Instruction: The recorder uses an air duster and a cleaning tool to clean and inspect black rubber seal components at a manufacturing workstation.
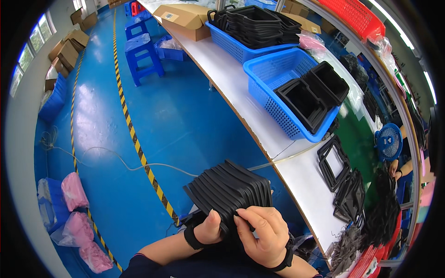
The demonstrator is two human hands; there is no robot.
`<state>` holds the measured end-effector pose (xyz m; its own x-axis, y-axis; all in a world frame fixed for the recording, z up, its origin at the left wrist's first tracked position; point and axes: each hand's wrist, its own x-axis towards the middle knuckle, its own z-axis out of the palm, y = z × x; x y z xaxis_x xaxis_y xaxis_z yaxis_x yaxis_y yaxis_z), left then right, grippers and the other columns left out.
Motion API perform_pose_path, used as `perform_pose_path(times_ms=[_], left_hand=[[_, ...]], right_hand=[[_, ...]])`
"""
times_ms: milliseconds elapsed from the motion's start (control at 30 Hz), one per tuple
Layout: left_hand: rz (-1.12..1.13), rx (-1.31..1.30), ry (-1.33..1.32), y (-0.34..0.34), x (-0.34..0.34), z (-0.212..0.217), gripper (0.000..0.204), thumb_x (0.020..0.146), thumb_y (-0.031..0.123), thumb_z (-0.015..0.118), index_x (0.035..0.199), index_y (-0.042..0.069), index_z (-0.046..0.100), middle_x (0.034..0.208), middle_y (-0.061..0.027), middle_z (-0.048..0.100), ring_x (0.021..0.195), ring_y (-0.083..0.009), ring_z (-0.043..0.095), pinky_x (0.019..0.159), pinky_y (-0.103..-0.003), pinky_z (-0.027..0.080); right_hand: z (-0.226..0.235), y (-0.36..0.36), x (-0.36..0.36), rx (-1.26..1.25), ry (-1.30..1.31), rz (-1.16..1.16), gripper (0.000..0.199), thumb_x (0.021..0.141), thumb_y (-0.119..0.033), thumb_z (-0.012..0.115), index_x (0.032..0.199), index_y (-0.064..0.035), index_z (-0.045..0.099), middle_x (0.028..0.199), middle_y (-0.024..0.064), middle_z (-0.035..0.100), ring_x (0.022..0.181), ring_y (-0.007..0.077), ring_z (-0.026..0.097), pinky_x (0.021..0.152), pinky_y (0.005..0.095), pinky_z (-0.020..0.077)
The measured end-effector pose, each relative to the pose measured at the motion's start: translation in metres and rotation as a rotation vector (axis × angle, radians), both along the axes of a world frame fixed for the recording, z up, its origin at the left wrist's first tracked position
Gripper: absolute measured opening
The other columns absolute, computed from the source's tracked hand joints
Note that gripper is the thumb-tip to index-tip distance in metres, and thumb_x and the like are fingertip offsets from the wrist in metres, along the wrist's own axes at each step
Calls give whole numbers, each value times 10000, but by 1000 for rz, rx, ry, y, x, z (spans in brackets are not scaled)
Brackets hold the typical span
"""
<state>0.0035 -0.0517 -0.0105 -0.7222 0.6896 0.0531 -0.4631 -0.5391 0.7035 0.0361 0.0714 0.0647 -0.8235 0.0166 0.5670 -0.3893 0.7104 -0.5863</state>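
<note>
A thick stack of black rectangular rubber-like frames point(229, 187) is held up in front of my body, their edges fanned like pages. My left hand point(211, 229) supports the stack from the near left side, thumb up and the other fingers hidden behind it. Thumb and forefinger of my right hand point(264, 234) pinch together at the stack's near edge, on what looks like one frame. Black bands circle both wrists. To the right, loose black frames point(333, 162) lie on the white table point(296, 185).
A blue basket point(273, 69) holding black frames stands on the table, with another full blue basket point(227, 39) and a cardboard box point(183, 21) beyond. Black scraps point(345, 245) lie near right. Blue stools point(141, 58) and pink bags point(74, 192) are left. Another person's hand point(394, 170) is far right.
</note>
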Motion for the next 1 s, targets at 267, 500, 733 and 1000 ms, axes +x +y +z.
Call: perform_pose_path(times_ms=[267,500,733,1000], left_hand=[[59,11,-11,0,0,0,959,821,712,421,1403,-31,254,1430,-142,335,1316,-242,346,1098,-364,259],[37,140,-98,6,-5,5,928,825,707,449,1374,-28,309,1376,-119,398,1268,-220,404,1069,-358,315],[41,110,-56,7,-4,2,958,812,739,421,1371,-31,310,1365,-130,407,1261,-236,414,1059,-369,332],[57,73,-60,5,-6,15,958,804,736,445,1370,-26,317,1370,-127,405,1264,-239,413,1061,-369,328]], right_hand=[[-3,-1,-2,138,94,4,285,641,41,754,903,-20,658,767,60,626,631,187,587,537,267,459],[1,1,1,-6,-16,9,248,650,56,738,872,-20,654,785,70,637,665,198,602,581,267,476],[7,-2,3,-129,-160,15,256,661,57,732,896,-27,675,851,84,631,744,201,609,656,270,482],[1,-3,3,-68,-101,12,281,658,58,733,920,-31,681,833,74,628,724,200,602,639,270,477]])
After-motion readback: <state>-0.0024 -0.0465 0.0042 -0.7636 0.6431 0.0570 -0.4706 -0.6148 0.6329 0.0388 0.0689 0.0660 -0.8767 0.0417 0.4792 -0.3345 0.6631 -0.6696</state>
